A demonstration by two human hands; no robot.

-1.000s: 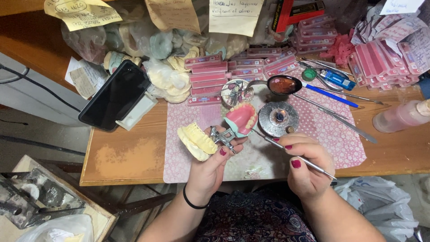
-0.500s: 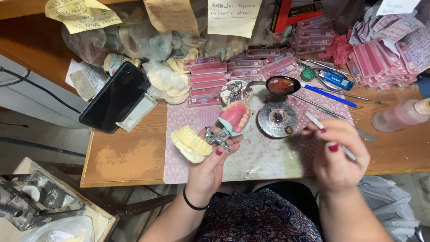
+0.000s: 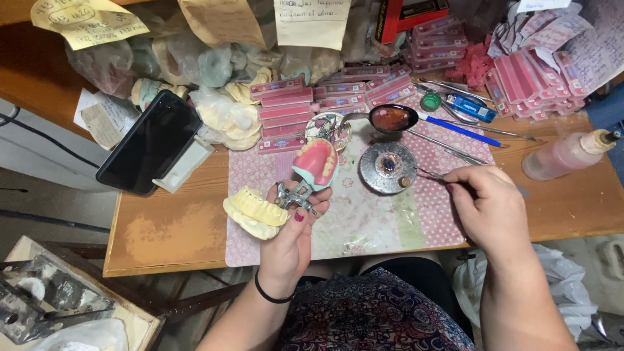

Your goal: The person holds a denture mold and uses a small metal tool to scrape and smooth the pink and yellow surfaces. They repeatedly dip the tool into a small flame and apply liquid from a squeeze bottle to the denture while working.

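A metal hinge frame (image 3: 294,195) is held in the left hand (image 3: 290,237), with the grip closed tight around its middle. A yellow set of model teeth (image 3: 255,211) is fixed to one side of the frame, and a pink set with white teeth (image 3: 316,162) is fixed to the other side. The frame is held up just above the near edge of a pink dotted mat (image 3: 364,221), which is laid on the wooden bench (image 3: 169,227). A thin metal tool (image 3: 434,174) is pinched in the right hand (image 3: 484,205), with the fingers closed on it. The tip of the tool is placed at the edge of a round metal dish (image 3: 388,168) that is set on the mat. Behind the dish, a spoon (image 3: 392,119) with dark red stuff in it is seen, and a blue pen (image 3: 458,130) is laid beside it. A black phone (image 3: 151,143) is propped at the left of the bench. Pink flat boxes (image 3: 286,107) are stacked at the back, and a pink bottle (image 3: 569,155) is laid on its side at the right.
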